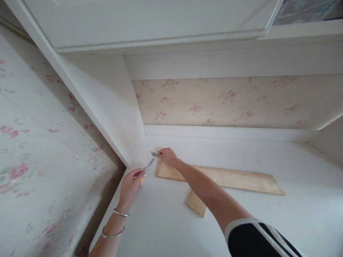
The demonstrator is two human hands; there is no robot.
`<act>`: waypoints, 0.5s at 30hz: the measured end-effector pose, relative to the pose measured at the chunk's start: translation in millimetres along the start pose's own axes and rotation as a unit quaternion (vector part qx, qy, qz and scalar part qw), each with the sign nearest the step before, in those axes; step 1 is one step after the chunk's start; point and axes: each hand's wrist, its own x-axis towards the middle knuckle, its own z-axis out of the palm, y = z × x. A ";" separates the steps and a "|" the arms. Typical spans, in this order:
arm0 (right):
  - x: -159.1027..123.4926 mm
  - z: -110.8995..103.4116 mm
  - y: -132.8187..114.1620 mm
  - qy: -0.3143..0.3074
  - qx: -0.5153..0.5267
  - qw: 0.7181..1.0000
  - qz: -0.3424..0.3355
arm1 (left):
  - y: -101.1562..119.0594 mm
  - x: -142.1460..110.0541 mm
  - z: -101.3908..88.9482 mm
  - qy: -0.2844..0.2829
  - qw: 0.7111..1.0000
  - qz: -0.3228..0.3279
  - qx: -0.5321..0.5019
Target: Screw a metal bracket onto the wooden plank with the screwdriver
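Observation:
My left hand (131, 184) is closed around the handle of a screwdriver (150, 163). Its metal shaft points up and to the right, and the handle, mostly covered by my fingers, looks clear with some yellow. Just above the tip lies a small cluster of grey metal pieces (153, 154), perhaps screws, on the white surface. My right hand (168, 156) reaches in from the right with thumb and fingertips pinched together right beside that cluster. What sits between those fingertips is too small to make out.
A long wooden board (241, 178) lies on the white surface (160, 221), passing under my right forearm. A shorter wooden piece (197, 204) lies nearer, partly hidden by that arm. A white side panel (107, 89) rises at left, and a white cabinet (160, 25) overhangs above.

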 end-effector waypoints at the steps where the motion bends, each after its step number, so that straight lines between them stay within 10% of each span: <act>1: -8.6 -5.5 6.4 -0.002 0.001 1.000 -0.012 | 2.1 12.7 -1.0 0.011 1.000 0.018 0.018; 8: -111.5 -57.7 89.4 -0.061 0.005 0.997 -0.053 | -1.2 96.3 22.9 0.042 0.975 0.088 0.201; 15: -210.0 -70.4 156.5 -0.032 -0.075 0.997 -0.006 | -17.2 126.0 47.7 0.085 0.967 0.031 0.236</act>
